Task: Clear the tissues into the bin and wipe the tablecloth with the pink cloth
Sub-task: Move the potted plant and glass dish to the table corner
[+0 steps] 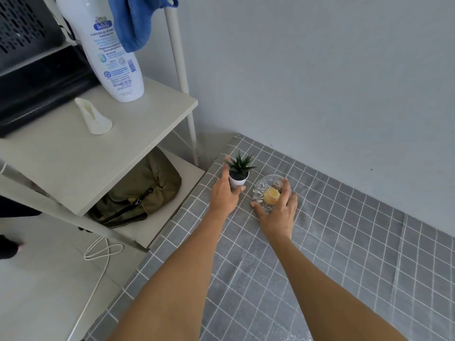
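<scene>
A grey tablecloth (332, 242) with a white grid covers the table. Near its far left corner stands a small green plant in a white pot (238, 178). My left hand (225, 193) wraps around that pot, fingers on its left side and thumb at its base. Just to the right sits a cut-glass bowl (262, 189) holding a yellow shell and a brown one. My right hand (279, 210) grips the bowl, thumb on its near rim and fingers over the far rim. No tissues, bin or pink cloth are in view.
A white shelf unit (98, 153) stands left of the table, carrying a tall white bottle (108, 50) and a small white object (94, 116). A blue cloth (134, 20) hangs from its post. An olive bag (142, 193) lies on the lower shelf. A white cable (101, 257) trails on the floor.
</scene>
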